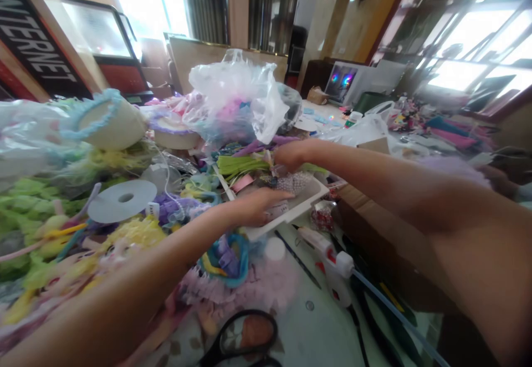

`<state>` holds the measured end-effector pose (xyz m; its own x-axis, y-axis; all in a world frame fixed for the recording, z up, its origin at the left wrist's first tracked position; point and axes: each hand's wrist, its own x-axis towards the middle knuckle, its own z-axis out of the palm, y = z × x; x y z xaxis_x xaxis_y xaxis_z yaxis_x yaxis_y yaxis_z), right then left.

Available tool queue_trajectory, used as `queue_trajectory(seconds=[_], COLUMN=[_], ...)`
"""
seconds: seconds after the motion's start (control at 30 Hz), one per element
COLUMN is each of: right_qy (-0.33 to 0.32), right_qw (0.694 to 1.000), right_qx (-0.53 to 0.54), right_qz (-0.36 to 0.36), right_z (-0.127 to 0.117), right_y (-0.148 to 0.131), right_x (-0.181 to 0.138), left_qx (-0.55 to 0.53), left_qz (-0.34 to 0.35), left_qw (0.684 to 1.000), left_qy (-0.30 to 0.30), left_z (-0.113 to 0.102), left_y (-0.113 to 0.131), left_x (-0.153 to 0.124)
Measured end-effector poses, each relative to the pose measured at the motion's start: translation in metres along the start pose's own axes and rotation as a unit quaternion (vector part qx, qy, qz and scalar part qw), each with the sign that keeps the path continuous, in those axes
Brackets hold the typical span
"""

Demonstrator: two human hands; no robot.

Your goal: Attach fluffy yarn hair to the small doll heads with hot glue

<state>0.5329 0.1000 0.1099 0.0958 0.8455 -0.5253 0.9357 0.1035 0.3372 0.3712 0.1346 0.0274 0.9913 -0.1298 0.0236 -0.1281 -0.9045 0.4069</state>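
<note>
Both my hands are in a white shallow tray (pixel 305 205) at the middle of the table. My left hand (pixel 260 206) lies low over its near side, fingers stretched out beside a small packet with a white label (pixel 277 209). My right hand (pixel 290 155) reaches over the far side, its fingers bent downward and close together; what they hold is blurred and partly hidden. Under and between the hands are pearl-like beads (pixel 294 183) in what seems a clear bag. Green strips (pixel 241 164) and a pink piece of ribbon (pixel 243 183) lie in the tray's far left part.
Black-handled scissors (pixel 249 334), a glue gun (pixel 332 267) with its cord and a box of red beads (pixel 323 216) lie near me. Left are a white spool disc (pixel 122 200), ruffled trims and dolls (pixel 120 250). Plastic bags (pixel 236 98) heap behind the tray.
</note>
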Motion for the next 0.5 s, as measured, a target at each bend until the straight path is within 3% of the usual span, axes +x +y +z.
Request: queue_trajectory(seconds=[0.07,0.17,0.4,0.5], right_qy=[-0.018,-0.025,-0.005,0.021], right_qw=[1.000,0.999,0.999,0.996], right_qx=[-0.019,-0.029,0.000,0.052], right_qz=[0.015,0.028,0.032,0.065], right_z=[-0.001,-0.001,0.005,0.010], right_y=[-0.004,-0.008,-0.001,0.005], right_x=[0.000,-0.006,-0.019,-0.015], left_qx=[0.045,0.100,0.085,0.083], left_qz=[0.019,0.014,0.001,-0.001], left_qw=[0.998,0.993,0.996,0.994], left_qy=[-0.051,-0.057,0.038,0.075], left_z=[0.005,0.007,-0.009,-0.010], left_y=[0.001,-0.002,-0.031,-0.038], left_x=[0.009,0.015,-0.005,-0.008])
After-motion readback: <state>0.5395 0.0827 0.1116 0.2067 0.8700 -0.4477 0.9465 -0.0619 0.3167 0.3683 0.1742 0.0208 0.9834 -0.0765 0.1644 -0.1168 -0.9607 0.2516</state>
